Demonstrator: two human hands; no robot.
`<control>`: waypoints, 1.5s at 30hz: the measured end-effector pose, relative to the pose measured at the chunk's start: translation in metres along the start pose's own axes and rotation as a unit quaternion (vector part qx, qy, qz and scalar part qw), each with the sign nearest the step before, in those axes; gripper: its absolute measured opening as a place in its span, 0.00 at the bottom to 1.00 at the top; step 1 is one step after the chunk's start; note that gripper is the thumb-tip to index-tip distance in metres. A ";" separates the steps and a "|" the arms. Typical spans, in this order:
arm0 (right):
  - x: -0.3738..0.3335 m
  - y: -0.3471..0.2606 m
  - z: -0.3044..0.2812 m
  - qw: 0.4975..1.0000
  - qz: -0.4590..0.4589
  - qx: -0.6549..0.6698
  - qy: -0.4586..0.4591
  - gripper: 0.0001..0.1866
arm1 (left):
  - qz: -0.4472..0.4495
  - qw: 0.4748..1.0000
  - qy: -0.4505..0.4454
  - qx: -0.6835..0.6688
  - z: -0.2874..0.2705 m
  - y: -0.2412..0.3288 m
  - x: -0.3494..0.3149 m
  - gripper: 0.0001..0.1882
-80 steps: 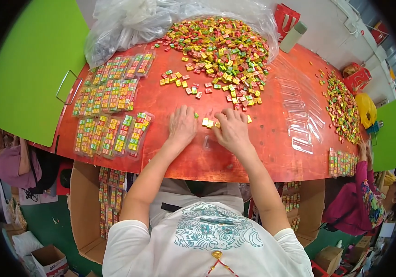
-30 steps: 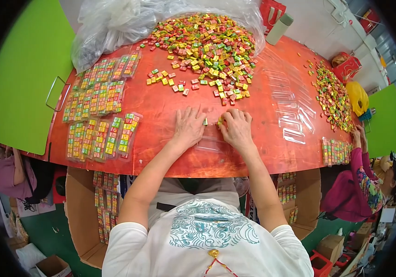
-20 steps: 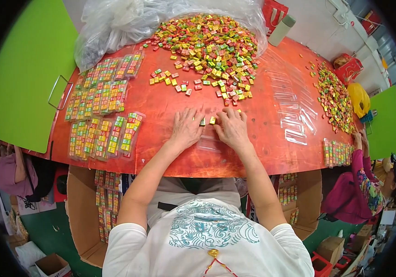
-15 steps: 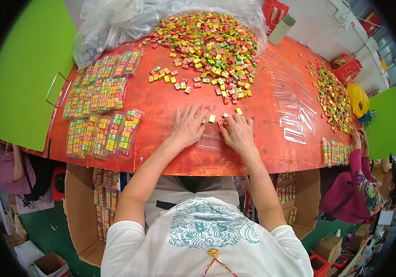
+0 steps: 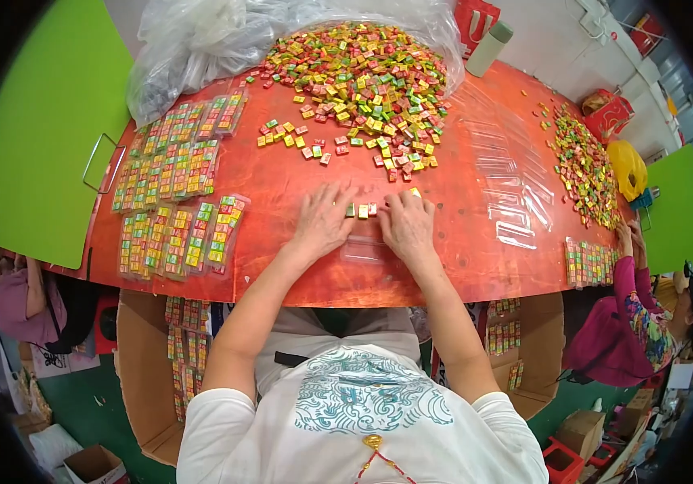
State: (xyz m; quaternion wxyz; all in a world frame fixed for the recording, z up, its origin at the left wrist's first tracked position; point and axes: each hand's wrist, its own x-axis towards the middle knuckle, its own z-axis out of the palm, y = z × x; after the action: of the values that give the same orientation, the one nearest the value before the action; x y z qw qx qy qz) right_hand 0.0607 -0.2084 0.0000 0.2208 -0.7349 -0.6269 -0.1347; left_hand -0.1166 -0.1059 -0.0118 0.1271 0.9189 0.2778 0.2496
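Small wrapped blocks (image 5: 362, 210), like wrapped candies in red, yellow and green, stand in a short row between my hands. My left hand (image 5: 324, 218) lies with its fingers stretched over the table, its inner edge against the row's left end. At the right end, my right hand (image 5: 408, 226) bends its fingers down around more blocks, some hidden under it. One yellow block (image 5: 415, 192) shows at its fingertips. A clear plastic tray (image 5: 364, 251) lies flat just below the row, between my wrists.
Beyond my hands rises a big pile of blocks (image 5: 378, 81) beside clear plastic sheeting (image 5: 193, 56). Filled trays (image 5: 177, 234) lie left, clear trays (image 5: 511, 211) right. A bottle (image 5: 489, 50) stands behind. A co-worker (image 5: 617, 339) works at the right; open cartons (image 5: 148, 379) sit below the edge.
The loose blocks between my hands have come together into a row. My right hand has shifted slightly left, toward my left hand, which stays nearly in place.
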 end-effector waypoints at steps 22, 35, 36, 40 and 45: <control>0.011 -0.003 -0.006 0.991 0.085 0.055 -0.092 0.12 | -0.047 0.996 -0.068 0.036 -0.015 -0.003 -0.005 0.26; 0.008 -0.007 0.018 0.985 -0.036 0.130 -0.105 0.14 | -0.019 0.997 -0.051 0.052 0.002 -0.002 0.003 0.12; 0.007 -0.008 0.017 0.985 -0.020 0.138 -0.104 0.13 | -0.014 0.997 -0.049 0.060 0.002 -0.002 0.003 0.11; -0.005 -0.008 0.009 0.986 -0.005 0.145 -0.076 0.14 | -0.008 0.998 -0.040 0.037 -0.003 0.006 -0.001 0.11; -0.037 -0.023 -0.037 0.987 -0.016 0.153 -0.035 0.14 | 0.059 0.998 0.003 0.012 -0.012 0.034 -0.025 0.14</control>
State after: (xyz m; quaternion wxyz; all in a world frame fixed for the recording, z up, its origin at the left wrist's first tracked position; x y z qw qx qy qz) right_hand 0.0341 -0.2560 0.0177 0.3067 -0.6864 -0.6592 -0.0146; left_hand -0.1255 -0.1470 0.0015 0.1002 0.9346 0.2263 0.2556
